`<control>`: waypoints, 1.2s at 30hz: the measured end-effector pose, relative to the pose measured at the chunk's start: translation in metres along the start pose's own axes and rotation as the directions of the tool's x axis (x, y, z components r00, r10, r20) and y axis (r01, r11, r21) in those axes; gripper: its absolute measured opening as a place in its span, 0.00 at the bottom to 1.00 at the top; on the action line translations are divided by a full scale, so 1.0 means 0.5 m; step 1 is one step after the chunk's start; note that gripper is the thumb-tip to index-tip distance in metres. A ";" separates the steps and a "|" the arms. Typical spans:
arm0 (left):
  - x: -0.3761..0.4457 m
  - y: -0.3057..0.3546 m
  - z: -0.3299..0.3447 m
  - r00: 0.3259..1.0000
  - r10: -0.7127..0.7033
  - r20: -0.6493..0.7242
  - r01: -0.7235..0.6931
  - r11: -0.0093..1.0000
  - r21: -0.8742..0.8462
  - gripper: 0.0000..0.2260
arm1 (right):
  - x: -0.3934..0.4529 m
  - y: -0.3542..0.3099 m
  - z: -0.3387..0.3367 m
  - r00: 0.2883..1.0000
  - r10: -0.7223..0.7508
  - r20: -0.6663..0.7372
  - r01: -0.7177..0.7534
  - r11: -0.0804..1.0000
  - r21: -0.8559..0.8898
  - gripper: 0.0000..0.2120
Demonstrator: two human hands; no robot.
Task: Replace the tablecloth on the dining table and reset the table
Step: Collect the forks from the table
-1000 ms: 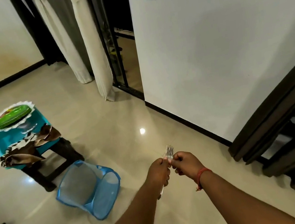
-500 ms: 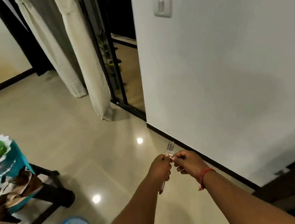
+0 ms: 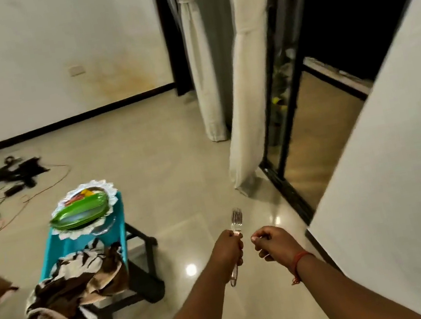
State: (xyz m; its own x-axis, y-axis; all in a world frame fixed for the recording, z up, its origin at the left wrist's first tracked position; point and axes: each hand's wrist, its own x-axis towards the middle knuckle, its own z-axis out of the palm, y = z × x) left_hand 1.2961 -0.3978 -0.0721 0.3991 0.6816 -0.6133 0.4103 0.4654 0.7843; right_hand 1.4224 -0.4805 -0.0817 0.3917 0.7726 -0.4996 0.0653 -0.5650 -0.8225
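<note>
Several clear plastic forks (image 3: 236,227), bunched tines-up, sit in the left hand (image 3: 228,249), whose fingers curl around the handles; the handle ends poke out below the fist. The right hand (image 3: 272,242) is just beside it, loosely curled and holding nothing that I can make out. Well to the left of the left hand stands a small stool with a turquoise top and black legs (image 3: 123,246), serving as a holding surface: on its far end rests a stack of green oval plates (image 3: 80,213) on silvery, doily-edged round trays (image 3: 103,189), and on its near end lies a crumpled brown-and-cream patterned cloth (image 3: 77,287), hanging over the edge. My reading is that this cloth belongs to the tablecloth swap, though whether it is the old one or the fresh one cannot be told. The dining table itself is out of view, so its covering cannot be judged. As things lie, the tableware is parked off the table and the cutlery is in hand, so the resetting looks largely undone: plates, trays and forks have yet to be laid. Beyond the stool, dark cables (image 3: 3,177) sprawl on the glossy tiled floor (image 3: 166,166).
</note>
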 end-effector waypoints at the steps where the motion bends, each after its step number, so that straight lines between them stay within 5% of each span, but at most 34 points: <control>1: 0.021 0.023 -0.025 0.999 -0.010 -0.037 0.009 0.999 -0.036 0.09 | 0.042 -0.035 0.005 0.999 -0.012 0.050 0.013 1.000 -0.020 0.04; 12: 0.300 0.174 -0.411 0.847 -0.217 -0.485 -0.058 0.870 -0.489 0.08 | 0.455 -0.377 0.298 0.853 -0.034 0.520 0.179 0.956 -0.231 0.07; 20: 0.469 0.241 -0.679 0.774 -0.301 -0.557 -0.042 0.854 -0.519 0.08 | 0.676 -0.564 0.524 0.777 0.072 0.625 0.174 0.930 -0.324 0.09; 26: 0.537 0.260 -0.813 0.756 -0.356 -0.549 -0.146 0.726 -0.672 0.09 | 0.785 -0.660 0.666 0.660 0.152 0.736 0.209 0.904 -0.374 0.11; 30: 0.539 0.288 -0.900 0.648 -0.447 -0.616 -0.216 0.668 -0.712 0.09 | 0.839 -0.733 0.772 0.535 0.212 0.818 0.272 0.873 -0.404 0.03; 36: 0.565 0.293 -0.992 0.492 -0.613 -0.618 -0.336 0.522 -0.784 0.04 | 0.903 -0.796 0.903 0.348 0.251 0.903 0.440 0.807 -0.394 0.04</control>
State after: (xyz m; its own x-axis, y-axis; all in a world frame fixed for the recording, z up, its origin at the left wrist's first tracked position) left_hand 1.0621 0.1429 -0.0838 -0.5624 0.3991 -0.7242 -0.5631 0.4564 0.6889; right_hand 1.1590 0.2239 -0.1024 -0.6761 0.3887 -0.6260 0.5866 -0.2303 -0.7765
